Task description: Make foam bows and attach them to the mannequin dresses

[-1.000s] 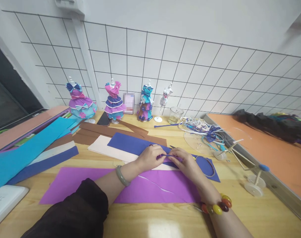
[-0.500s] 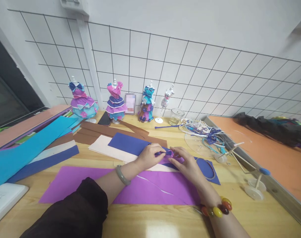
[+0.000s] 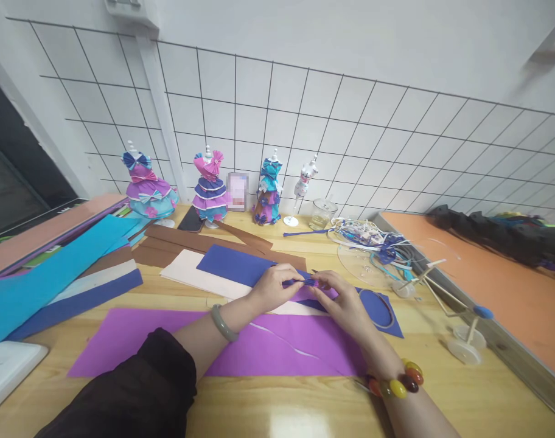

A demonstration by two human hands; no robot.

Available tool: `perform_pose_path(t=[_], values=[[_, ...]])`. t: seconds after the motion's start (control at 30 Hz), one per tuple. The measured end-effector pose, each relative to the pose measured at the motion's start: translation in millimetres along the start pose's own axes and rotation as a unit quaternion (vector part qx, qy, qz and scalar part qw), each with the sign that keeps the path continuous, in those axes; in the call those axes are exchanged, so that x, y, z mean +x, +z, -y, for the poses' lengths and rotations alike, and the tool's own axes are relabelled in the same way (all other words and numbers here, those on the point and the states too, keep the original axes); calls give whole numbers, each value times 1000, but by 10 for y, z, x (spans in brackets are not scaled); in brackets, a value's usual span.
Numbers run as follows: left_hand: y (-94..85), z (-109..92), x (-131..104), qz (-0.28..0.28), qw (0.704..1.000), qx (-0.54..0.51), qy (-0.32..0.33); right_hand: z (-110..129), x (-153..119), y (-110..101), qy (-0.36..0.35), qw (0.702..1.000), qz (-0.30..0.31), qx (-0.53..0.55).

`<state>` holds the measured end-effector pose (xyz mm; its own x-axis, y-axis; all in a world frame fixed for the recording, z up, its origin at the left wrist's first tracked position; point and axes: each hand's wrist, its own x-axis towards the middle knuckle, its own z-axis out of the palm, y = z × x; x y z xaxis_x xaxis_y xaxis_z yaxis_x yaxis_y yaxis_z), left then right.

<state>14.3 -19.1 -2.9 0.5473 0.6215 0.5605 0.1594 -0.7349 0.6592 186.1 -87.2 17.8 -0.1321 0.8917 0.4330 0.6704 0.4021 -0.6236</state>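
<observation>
Between my two hands is a small pleated blue and purple paper piece (image 3: 310, 282). My left hand (image 3: 276, 286) pinches its left end between thumb and fingertips. At the right end, the thumb and fingers of my right hand (image 3: 340, 299) close on the same piece. Below my wrists lies a long purple sheet (image 3: 277, 347) with a thin white strip across it. Dark blue paper (image 3: 234, 264) and pale pink paper (image 3: 186, 269) lie overlapped just behind my hands. Beside my right hand, a ring (image 3: 383, 308) rests on blue paper.
Dressed mini mannequins (image 3: 210, 188) and a bare-armed white one (image 3: 305, 179) stand along the wall, near a glass (image 3: 323, 213). Tangled ribbons (image 3: 369, 234) and a wheeled stick frame (image 3: 464, 344) lie right. Coloured paper strips (image 3: 62, 274) and a white box (image 3: 13, 368) sit left.
The view has shifted slightly. The pleated piece between my fingers looks narrower and more squeezed together; both hands keep their pinch on it.
</observation>
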Motion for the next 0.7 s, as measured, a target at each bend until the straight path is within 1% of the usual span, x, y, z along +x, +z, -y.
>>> perform_pose_path(t=[0.13,0.3,0.43,0.53,0.7], values=[[3,1,2,1,1000,13,4,-22,5,-15,-4,1000,-13,2],[-1,4,-3,5,998,51,28,-36,4,11,-15,1000,-5,-10],[-10,-24,-14,37,993,88,72,-25,-1,63,-47,998,19,-25],[-11,-44,-19,59,989,104,92,-8,0,72,-54,998,29,-28],[-4,-32,-24,63,990,102,74,-6,4,42,-47,998,25,-31]])
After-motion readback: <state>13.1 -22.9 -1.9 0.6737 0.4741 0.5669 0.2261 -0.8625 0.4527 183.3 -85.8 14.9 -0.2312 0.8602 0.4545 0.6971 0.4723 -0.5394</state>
